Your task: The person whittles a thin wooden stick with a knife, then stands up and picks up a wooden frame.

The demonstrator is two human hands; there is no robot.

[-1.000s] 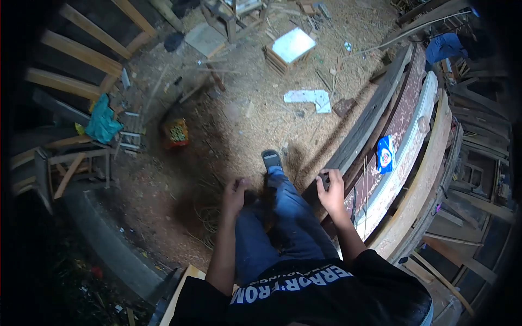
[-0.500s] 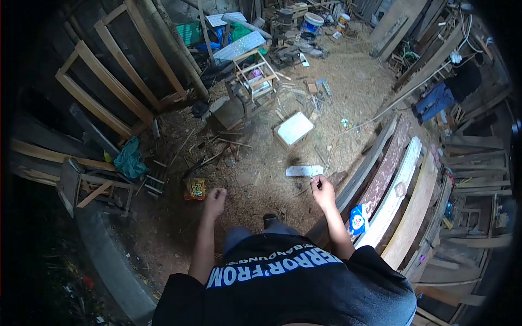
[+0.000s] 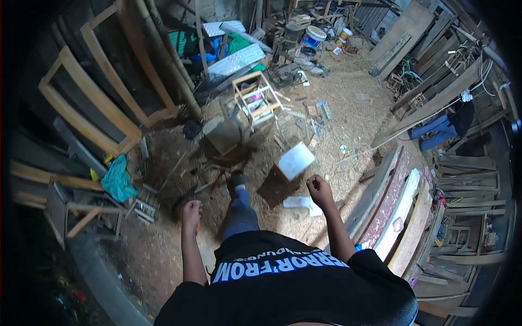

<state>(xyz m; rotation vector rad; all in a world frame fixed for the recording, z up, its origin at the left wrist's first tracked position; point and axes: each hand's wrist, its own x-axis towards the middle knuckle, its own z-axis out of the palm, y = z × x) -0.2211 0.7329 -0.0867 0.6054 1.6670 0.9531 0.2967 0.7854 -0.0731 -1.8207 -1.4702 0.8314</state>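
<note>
My left hand (image 3: 191, 212) hangs at my left side over the dirt floor, its fingers curled closed; whatever may be inside is hidden. A bit of an orange packet shows beside that wrist, mostly covered by the forearm. Held out in front on the right, my right hand (image 3: 319, 191) has its fingers pinched together, and I cannot make out anything in them. Beyond it stands a small box-like stool with a white top (image 3: 296, 161). Below that, a flat white piece (image 3: 297, 201) lies on the floor. Neither hand visibly touches these.
Long planks (image 3: 399, 206) lie side by side at my right. A small wooden frame (image 3: 255, 100) and a dark seat-like board (image 3: 223, 135) stand ahead. Tall wooden frames (image 3: 92, 92) lean at the left, near a teal bag (image 3: 119, 179). Another person (image 3: 443, 127) bends at the far right.
I have stepped forward, one leg now stretched ahead. The white-topped stool and flat white piece are nearer my right hand. The orange packet has slipped behind my left forearm.
</note>
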